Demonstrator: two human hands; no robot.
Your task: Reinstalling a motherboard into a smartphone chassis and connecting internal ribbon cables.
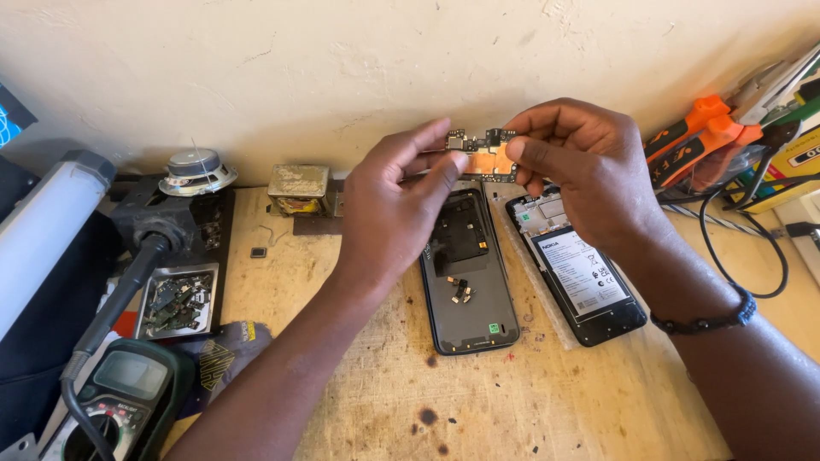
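Pinching a small circuit board between both hands, left hand grip closed on its left end, right hand likewise

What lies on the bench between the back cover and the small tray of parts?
Head view: bare wood between the back cover and the tray, crossed by the left forearm.

A stained wooden bench carries a phone back cover, an opened phone and a multimeter.
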